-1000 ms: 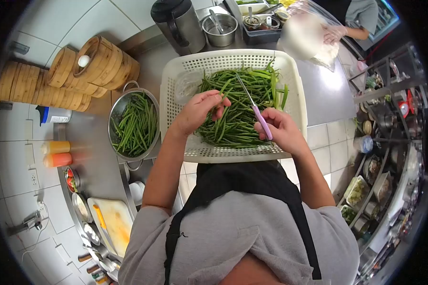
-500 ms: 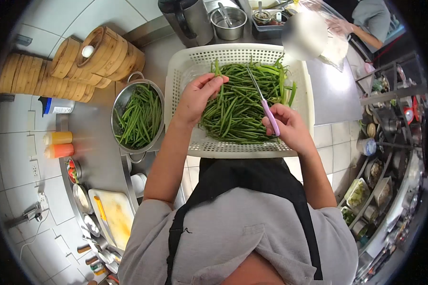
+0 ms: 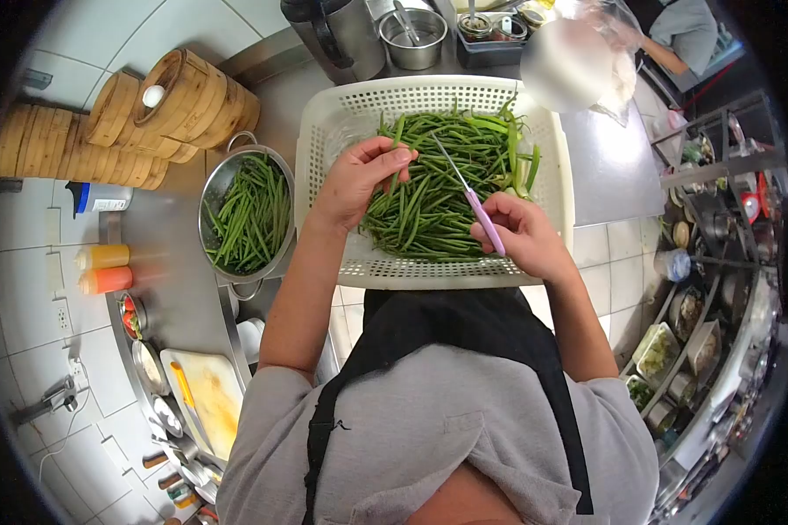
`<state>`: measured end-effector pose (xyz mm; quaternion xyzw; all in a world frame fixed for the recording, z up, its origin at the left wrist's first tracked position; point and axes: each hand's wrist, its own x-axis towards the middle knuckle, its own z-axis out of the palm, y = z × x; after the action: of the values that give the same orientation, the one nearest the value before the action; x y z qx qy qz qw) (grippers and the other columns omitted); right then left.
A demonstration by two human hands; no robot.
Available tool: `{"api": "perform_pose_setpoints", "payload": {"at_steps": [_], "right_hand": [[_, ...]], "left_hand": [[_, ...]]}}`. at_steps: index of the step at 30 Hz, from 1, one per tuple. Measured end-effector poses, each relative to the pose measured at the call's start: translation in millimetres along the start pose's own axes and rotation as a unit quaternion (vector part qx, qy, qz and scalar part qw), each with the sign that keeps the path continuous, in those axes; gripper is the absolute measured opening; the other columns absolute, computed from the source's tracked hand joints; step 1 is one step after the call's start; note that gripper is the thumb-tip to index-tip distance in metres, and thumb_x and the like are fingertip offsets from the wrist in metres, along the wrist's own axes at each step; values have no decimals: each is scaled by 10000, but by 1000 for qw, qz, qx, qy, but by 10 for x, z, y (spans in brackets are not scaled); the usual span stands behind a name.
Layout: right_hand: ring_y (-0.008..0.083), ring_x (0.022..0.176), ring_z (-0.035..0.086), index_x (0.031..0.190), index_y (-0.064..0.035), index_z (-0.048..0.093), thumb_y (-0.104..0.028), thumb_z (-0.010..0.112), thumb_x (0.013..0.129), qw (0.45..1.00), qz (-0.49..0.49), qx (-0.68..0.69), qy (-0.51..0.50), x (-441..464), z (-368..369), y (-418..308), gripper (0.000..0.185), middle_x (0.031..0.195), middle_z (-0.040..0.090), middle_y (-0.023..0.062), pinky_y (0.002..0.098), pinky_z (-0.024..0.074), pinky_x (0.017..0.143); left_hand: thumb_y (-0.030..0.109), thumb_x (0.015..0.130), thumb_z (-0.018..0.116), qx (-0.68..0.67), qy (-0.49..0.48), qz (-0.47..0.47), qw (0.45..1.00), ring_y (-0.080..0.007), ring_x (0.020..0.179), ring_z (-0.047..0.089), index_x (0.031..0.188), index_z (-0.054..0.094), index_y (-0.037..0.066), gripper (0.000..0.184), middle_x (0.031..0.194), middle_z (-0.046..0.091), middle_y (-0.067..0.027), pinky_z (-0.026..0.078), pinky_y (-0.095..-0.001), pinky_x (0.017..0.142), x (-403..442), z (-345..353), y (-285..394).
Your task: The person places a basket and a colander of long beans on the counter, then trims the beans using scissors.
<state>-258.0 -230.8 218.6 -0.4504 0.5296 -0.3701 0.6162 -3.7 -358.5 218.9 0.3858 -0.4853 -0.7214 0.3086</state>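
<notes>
A white perforated basket (image 3: 324,131) lies in front of me with a heap of long green beans (image 3: 429,210) in it. Over the left part of the heap, my left hand (image 3: 365,178) pinches a green bean (image 3: 398,131), whose end sticks up past the fingertips. My right hand (image 3: 521,232) grips scissors (image 3: 481,216) with pink-purple handles. Their blades point up and left above the beans, apart from my left hand. To the left of the basket, a metal colander (image 3: 208,229) with two handles contains more green beans (image 3: 249,214).
Bamboo steamers (image 3: 197,101) are stacked at the upper left. A metal jug (image 3: 337,44) and a small pot (image 3: 414,52) stand behind the basket. A cutting board (image 3: 214,402) with a yellow-handled knife lies lower left. Another person's arm (image 3: 664,54) shows at the upper right.
My right hand and the scissors have shifted slightly left, and the blades have moved left. My left hand keeps its pinch. The whole view has shifted a little.
</notes>
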Motion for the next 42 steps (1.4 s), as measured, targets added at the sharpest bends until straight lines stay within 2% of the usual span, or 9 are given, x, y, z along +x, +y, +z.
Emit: {"api": "perform_pose_setpoints", "payload": {"at_steps": [2, 11, 21, 24, 30, 35, 36, 38, 42], "right_hand": [[20, 607, 497, 917, -33, 633, -217, 782, 912, 1000, -1, -10, 1, 1, -10, 15, 237, 670, 574, -57, 218, 355, 531], [18, 610, 499, 920, -33, 638, -205, 784, 908, 1000, -9, 14, 5, 7, 2, 6, 226, 674, 580, -59, 221, 362, 533], [12, 607, 477, 904, -37, 635, -196, 785, 909, 999, -22, -9, 22, 32, -2, 40, 219, 661, 567, -70, 221, 352, 529], [14, 604, 473, 893, -37, 633, -187, 776, 919, 1000, -15, -8, 24, 41, -5, 33, 208, 655, 564, -72, 221, 346, 525], [18, 603, 480, 901, -34, 634, -188, 766, 935, 999, 1, -43, 21, 30, -8, -15, 206, 657, 571, -63, 222, 351, 524], [16, 625, 506, 911, -29, 629, -177, 757, 942, 998, -40, 15, 47, 55, -5, 14, 198, 688, 588, -55, 208, 365, 539], [16, 625, 506, 911, -29, 629, -177, 757, 942, 998, -41, 15, 46, 51, -6, 8, 198, 688, 588, -55, 208, 365, 539], [12, 632, 504, 904, -32, 620, -170, 756, 941, 999, -36, 10, 28, 24, 0, -9, 197, 697, 584, -62, 205, 363, 544], [10, 631, 487, 902, -34, 610, -167, 757, 937, 999, -32, 39, 5, 17, 4, 13, 201, 688, 564, -71, 205, 344, 543]], "left_hand": [[181, 967, 711, -14, 12, -4, 1000, -61, 683, 562, 1106, 685, 26, 210, 813, 670, -22, 414, -202, 601, 17, -6, -35], [221, 951, 736, 55, 0, 9, 998, -39, 705, 560, 1013, 722, 53, 180, 801, 679, 20, 407, -210, 604, 19, 24, -30], [227, 943, 748, 76, -68, -18, 995, -51, 755, 592, 1016, 730, 42, 199, 890, 707, 1, 454, -211, 655, -10, 173, -87], [221, 944, 748, 74, -43, 31, 996, -45, 758, 587, 1025, 735, 41, 198, 907, 706, 7, 445, -201, 661, -2, 186, -140], [222, 986, 686, 120, -59, -26, 991, -76, 792, 602, 1044, 686, 50, 182, 924, 711, -16, 467, -228, 723, -15, 130, -30], [258, 1049, 570, -81, 32, -1, 996, -120, 766, 605, 1097, 620, 78, 192, 930, 697, -45, 465, -263, 726, 1, 177, 11], [258, 1049, 570, -80, 33, -1, 996, -120, 766, 605, 1097, 620, 78, 192, 930, 697, -45, 465, -263, 726, 16, 179, 3], [244, 1054, 564, -100, 107, 35, 989, -126, 763, 592, 1104, 634, 78, 186, 940, 690, -41, 465, -275, 732, 61, 147, -43], [243, 1051, 579, -96, 112, 67, 987, -107, 763, 570, 1116, 657, 69, 201, 903, 664, -14, 455, -267, 720, 86, 30, -111]]}}
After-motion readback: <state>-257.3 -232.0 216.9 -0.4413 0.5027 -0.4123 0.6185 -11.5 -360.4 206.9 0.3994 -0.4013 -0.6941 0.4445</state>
